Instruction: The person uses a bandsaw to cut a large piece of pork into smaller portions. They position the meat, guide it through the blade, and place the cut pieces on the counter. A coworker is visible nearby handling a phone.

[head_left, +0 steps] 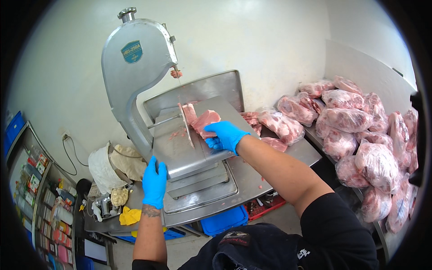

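My right hand point(227, 136), in a blue glove, is closed on a slab of raw meat point(206, 122) on the steel table point(216, 105) of a bandsaw point(135, 58). The slab lies just right of the upright metal guide plate point(186, 126), near the thin blade. Another pale pink piece of meat point(189, 111) stands between slab and plate. My left hand point(154, 183), also blue-gloved, is at the saw table's left front corner, fingers stretched out and holding nothing. Whether it touches the corner I cannot tell.
Plastic-wrapped meat pieces point(346, 119) are heaped at the right. Cut meat point(275, 143) lies beside the saw table. White cloth point(103, 166) and a yellow rag point(130, 216) are at the left. Shelves point(38, 202) of bottles stand far left; a blue bin point(224, 220) is below the bench.
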### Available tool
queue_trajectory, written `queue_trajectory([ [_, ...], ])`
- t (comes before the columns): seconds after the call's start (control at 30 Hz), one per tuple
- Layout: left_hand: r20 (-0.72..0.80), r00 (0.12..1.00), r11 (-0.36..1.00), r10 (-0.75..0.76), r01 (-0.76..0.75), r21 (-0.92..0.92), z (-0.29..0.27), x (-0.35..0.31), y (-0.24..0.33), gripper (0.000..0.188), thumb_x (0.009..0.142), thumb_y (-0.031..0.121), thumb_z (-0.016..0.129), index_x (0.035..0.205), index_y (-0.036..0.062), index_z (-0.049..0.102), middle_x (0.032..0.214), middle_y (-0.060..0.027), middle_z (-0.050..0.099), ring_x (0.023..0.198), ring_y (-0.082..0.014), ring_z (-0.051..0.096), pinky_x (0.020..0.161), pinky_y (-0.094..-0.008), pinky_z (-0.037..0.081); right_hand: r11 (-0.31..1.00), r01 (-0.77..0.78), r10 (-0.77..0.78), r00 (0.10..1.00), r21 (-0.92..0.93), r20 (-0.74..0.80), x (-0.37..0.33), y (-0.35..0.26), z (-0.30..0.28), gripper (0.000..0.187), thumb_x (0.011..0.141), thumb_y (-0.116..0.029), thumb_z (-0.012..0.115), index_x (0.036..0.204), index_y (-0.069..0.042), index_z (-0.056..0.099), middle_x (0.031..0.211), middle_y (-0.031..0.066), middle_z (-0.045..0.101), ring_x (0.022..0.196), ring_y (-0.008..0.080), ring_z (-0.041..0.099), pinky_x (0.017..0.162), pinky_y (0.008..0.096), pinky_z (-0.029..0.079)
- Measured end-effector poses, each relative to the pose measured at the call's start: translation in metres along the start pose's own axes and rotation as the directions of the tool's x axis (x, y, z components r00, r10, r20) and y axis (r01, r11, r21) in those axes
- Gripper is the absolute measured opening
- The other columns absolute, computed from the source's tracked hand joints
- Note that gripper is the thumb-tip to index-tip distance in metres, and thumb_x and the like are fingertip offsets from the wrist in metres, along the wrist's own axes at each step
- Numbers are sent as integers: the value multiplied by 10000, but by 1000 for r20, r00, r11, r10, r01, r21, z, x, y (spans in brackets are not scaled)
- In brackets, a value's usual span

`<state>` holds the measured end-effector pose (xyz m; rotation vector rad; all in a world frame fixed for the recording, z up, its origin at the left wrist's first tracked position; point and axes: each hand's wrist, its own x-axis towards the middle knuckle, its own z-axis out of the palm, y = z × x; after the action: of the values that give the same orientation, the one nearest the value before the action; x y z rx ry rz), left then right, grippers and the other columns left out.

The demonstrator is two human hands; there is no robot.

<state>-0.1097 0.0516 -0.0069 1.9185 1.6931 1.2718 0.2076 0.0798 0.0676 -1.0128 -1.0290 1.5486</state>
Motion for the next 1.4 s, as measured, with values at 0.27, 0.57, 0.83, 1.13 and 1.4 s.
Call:
queue_trajectory([
  [0.27, -30, 999, 999, 18, -17, 27, 1, -3, 3, 606, 1032, 339, 600, 1504, -27, 498, 1422, -272, 607, 1297, -379, 614, 1088, -437, 486, 998, -38, 39, 999, 42, -30, -3, 3, -29, 258, 1004, -289, 652, 1128, -63, 667, 913, 123, 722, 678, 215, 700, 572, 305, 576],
  [0.57, -15, 1000, 1000, 15, -15, -12, 1, 0, -1, 614, 1029, 343, 604, 1495, -44, 500, 1410, -275, 615, 1284, -385, 623, 1072, -437, 499, 1000, -20, 20, 994, 2, -106, 32, -6, -26, 261, 1007, -282, 640, 1114, -46, 670, 901, 127, 728, 682, 219, 700, 561, 300, 559],
  [0.83, -15, 1000, 1000, -10, 10, 19, 3, 2, -11, 595, 1035, 339, 596, 1495, -28, 510, 1406, -272, 620, 1261, -387, 636, 1060, -436, 508, 998, -17, 5, 982, -58, -188, 6, -16, -54, 339, 1005, -342, 647, 1188, -58, 673, 894, 136, 735, 707, 225, 720, 575, 313, 577],
  [1.13, -1, 999, 999, -43, 43, -18, 0, 3, -2, 541, 1050, 300, 581, 1496, -2, 529, 1356, -241, 667, 1136, -302, 695, 975, -389, 539, 503, 133, -630, 733, -854, -257, 3, -17, -107, 428, 993, -356, 652, 1206, 16, 639, 993, 149, 726, 827, 207, 714, 721, 348, 586],
  [1.4, -18, 999, 999, 30, -31, -26, -1, 2, -6, 472, 1068, 174, 519, 1509, 4, 518, 1439, -169, 611, 1257, -227, 600, 1081, -352, 463, 914, 256, -393, 752, -315, -529, -4, 102, -237, 240, 1000, -251, 619, 1135, -57, 661, 961, 74, 695, 780, 146, 643, 684, 306, 543],
])
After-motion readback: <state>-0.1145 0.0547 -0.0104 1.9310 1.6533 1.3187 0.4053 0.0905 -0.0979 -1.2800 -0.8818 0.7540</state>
